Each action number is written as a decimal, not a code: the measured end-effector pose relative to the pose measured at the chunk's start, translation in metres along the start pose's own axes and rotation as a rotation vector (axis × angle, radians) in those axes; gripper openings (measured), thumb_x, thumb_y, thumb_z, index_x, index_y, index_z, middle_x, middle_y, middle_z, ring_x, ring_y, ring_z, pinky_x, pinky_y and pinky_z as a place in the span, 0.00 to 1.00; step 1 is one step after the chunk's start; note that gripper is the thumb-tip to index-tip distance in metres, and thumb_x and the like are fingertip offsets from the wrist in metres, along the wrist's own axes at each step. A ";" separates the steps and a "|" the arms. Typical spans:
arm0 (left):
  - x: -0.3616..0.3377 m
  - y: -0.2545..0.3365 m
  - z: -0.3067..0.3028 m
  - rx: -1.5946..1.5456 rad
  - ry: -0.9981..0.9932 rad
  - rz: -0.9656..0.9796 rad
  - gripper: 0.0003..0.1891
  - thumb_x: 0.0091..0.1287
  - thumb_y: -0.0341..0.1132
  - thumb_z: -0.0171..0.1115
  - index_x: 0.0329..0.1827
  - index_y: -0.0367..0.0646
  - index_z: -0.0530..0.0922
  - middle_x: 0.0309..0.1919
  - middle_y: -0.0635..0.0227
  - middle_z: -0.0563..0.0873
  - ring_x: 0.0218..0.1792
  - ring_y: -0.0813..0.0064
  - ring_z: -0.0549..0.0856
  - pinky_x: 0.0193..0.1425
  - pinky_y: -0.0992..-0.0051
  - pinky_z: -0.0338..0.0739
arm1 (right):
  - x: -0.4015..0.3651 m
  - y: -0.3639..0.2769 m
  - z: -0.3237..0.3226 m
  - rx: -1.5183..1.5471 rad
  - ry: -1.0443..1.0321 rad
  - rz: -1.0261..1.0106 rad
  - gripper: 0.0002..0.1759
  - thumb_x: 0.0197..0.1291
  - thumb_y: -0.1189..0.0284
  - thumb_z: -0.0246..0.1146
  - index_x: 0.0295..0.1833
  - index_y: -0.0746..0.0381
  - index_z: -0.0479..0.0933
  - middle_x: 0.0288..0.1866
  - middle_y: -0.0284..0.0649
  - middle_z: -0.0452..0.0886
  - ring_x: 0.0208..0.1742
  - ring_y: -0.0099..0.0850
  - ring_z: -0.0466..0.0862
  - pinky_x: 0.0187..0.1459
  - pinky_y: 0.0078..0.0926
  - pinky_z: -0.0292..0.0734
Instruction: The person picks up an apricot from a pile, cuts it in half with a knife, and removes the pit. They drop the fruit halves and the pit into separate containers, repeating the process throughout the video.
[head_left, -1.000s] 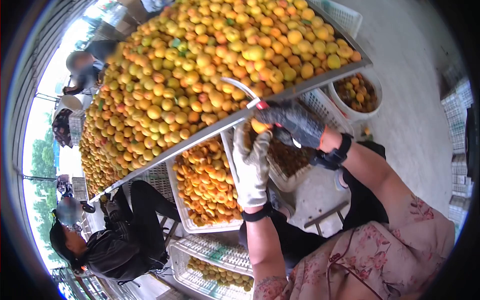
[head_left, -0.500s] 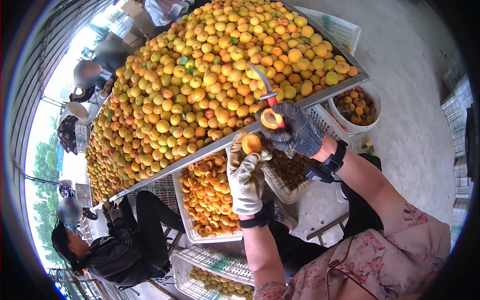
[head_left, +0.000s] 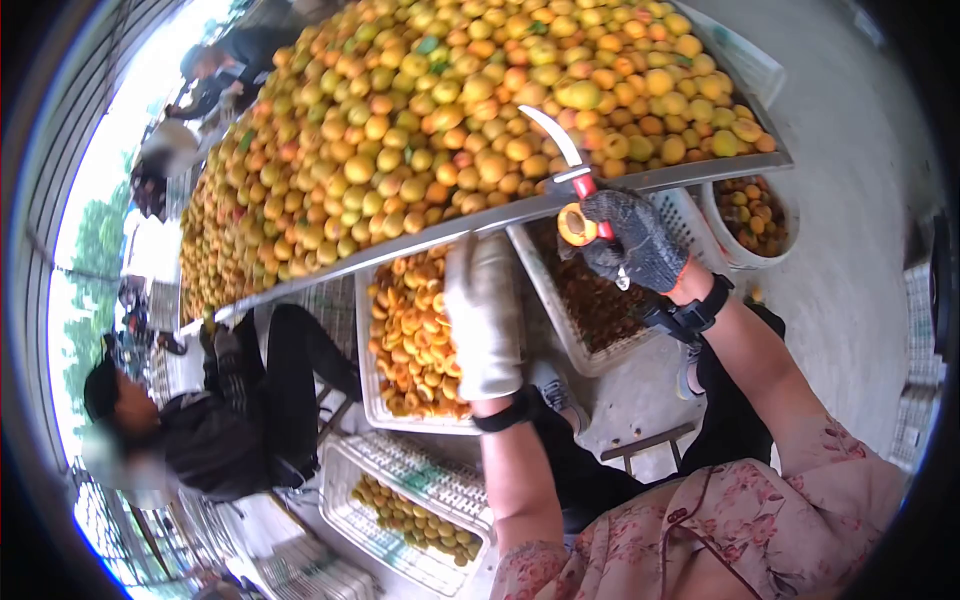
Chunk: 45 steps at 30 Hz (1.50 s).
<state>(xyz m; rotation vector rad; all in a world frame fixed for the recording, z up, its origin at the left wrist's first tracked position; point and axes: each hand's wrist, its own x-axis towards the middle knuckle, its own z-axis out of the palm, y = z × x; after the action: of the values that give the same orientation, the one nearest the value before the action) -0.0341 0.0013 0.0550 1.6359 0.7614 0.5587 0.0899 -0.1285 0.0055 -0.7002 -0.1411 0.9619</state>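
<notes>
My right hand (head_left: 635, 240) wears a dark grey knitted glove and is closed round the red handle of a curved knife (head_left: 560, 140), whose blade points up and left over the fruit. A cut apricot half (head_left: 576, 225) with its hollow showing is held against the handle by the same hand. My left hand (head_left: 487, 315), in a pale glove, is smeared by motion at the right edge of a crate of apricot halves (head_left: 412, 350); its fingers are too blurred to read. Whole apricots (head_left: 390, 150) are heaped on a metal-edged table (head_left: 440, 240) in front.
Right of my left hand is a crate of dark scraps (head_left: 600, 305). A white bucket (head_left: 750, 220) of fruit stands at the right. A co-worker in black (head_left: 215, 430) sits at the left, near a crate of greenish fruit (head_left: 415, 520). Another person (head_left: 225, 75) is beyond the table.
My left hand has moved down and away from the knife, and the apricot half it held no longer shows there. The view has shifted; my right hand still holds the knife and a half.
</notes>
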 end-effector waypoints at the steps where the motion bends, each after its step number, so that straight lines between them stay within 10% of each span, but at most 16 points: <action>1: 0.005 -0.020 0.011 0.052 -0.096 0.254 0.19 0.71 0.39 0.55 0.58 0.33 0.74 0.43 0.61 0.82 0.42 0.72 0.79 0.50 0.76 0.73 | 0.001 0.006 0.003 -0.075 0.081 -0.003 0.08 0.62 0.65 0.61 0.42 0.57 0.74 0.20 0.29 0.69 0.13 0.20 0.66 0.12 0.16 0.58; 8: 0.003 -0.041 0.054 -0.410 -0.156 0.061 0.11 0.71 0.30 0.57 0.53 0.35 0.76 0.41 0.69 0.83 0.41 0.82 0.78 0.48 0.82 0.73 | 0.005 0.010 0.011 -0.488 0.156 -0.150 0.15 0.63 0.67 0.63 0.53 0.58 0.79 0.28 0.25 0.77 0.20 0.15 0.70 0.19 0.15 0.64; 10: 0.008 -0.043 0.051 -0.458 0.004 0.305 0.10 0.69 0.29 0.59 0.51 0.37 0.76 0.40 0.71 0.83 0.39 0.82 0.79 0.47 0.81 0.74 | 0.013 0.017 0.005 -0.676 0.039 -0.491 0.14 0.63 0.68 0.63 0.54 0.58 0.79 0.30 0.26 0.78 0.23 0.14 0.72 0.23 0.16 0.67; 12: 0.012 -0.034 0.039 -0.629 0.003 0.104 0.08 0.68 0.29 0.57 0.47 0.38 0.75 0.35 0.69 0.81 0.33 0.80 0.80 0.39 0.79 0.76 | 0.005 0.001 0.015 -0.467 0.148 -0.135 0.15 0.63 0.68 0.63 0.54 0.61 0.78 0.32 0.28 0.79 0.28 0.16 0.75 0.27 0.16 0.70; 14: 0.021 -0.046 0.020 -0.853 -0.283 -0.051 0.04 0.67 0.31 0.53 0.41 0.42 0.74 0.27 0.69 0.78 0.22 0.80 0.75 0.28 0.81 0.70 | 0.012 -0.004 0.016 -0.177 0.074 -0.292 0.16 0.63 0.68 0.62 0.54 0.63 0.76 0.27 0.31 0.77 0.24 0.20 0.74 0.23 0.19 0.69; 20: 0.002 -0.038 0.055 -0.698 -0.399 -0.152 0.15 0.72 0.46 0.46 0.45 0.43 0.71 0.27 0.70 0.74 0.18 0.81 0.68 0.19 0.83 0.61 | 0.005 -0.030 0.015 0.283 -0.014 -0.325 0.13 0.66 0.60 0.58 0.33 0.56 0.72 0.17 0.28 0.67 0.16 0.21 0.68 0.19 0.21 0.64; 26: -0.011 -0.033 0.081 -0.682 -0.307 -0.213 0.20 0.75 0.47 0.42 0.45 0.40 0.77 0.27 0.72 0.77 0.17 0.83 0.70 0.19 0.84 0.61 | 0.005 -0.032 0.017 0.196 0.128 -0.435 0.12 0.66 0.61 0.57 0.33 0.55 0.70 0.17 0.28 0.67 0.15 0.20 0.65 0.17 0.21 0.61; 34: -0.004 -0.068 0.088 0.211 -0.162 0.448 0.13 0.72 0.39 0.51 0.43 0.36 0.75 0.36 0.72 0.77 0.39 0.78 0.76 0.42 0.74 0.72 | 0.016 -0.024 0.001 0.487 0.099 -0.342 0.08 0.64 0.65 0.61 0.34 0.55 0.73 0.17 0.27 0.68 0.14 0.18 0.65 0.15 0.16 0.59; 36: -0.004 -0.061 0.095 -0.377 -0.213 -0.084 0.12 0.73 0.43 0.49 0.39 0.45 0.75 0.29 0.76 0.75 0.27 0.87 0.71 0.27 0.85 0.65 | 0.021 -0.021 -0.004 0.479 0.122 -0.325 0.10 0.64 0.63 0.61 0.34 0.55 0.72 0.17 0.27 0.68 0.14 0.20 0.65 0.15 0.17 0.58; 42: 0.001 -0.075 0.090 -0.166 -0.306 0.131 0.18 0.73 0.48 0.51 0.51 0.44 0.77 0.25 0.80 0.73 0.19 0.88 0.67 0.20 0.87 0.59 | 0.022 -0.019 -0.003 0.343 0.179 -0.249 0.13 0.64 0.59 0.61 0.31 0.54 0.71 0.15 0.27 0.66 0.13 0.21 0.65 0.16 0.22 0.59; 45: -0.004 -0.045 0.072 -0.223 -0.364 -0.143 0.17 0.71 0.43 0.56 0.49 0.36 0.77 0.25 0.76 0.73 0.28 0.81 0.71 0.34 0.82 0.69 | 0.023 -0.023 -0.012 0.382 0.066 -0.196 0.14 0.64 0.58 0.61 0.30 0.53 0.71 0.16 0.26 0.66 0.12 0.21 0.64 0.16 0.22 0.59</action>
<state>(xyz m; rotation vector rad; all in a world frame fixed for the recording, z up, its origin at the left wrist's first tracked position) 0.0075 -0.0449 -0.0029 1.4100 0.5202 0.2244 0.1238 -0.1245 0.0060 -0.3580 0.0331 0.7481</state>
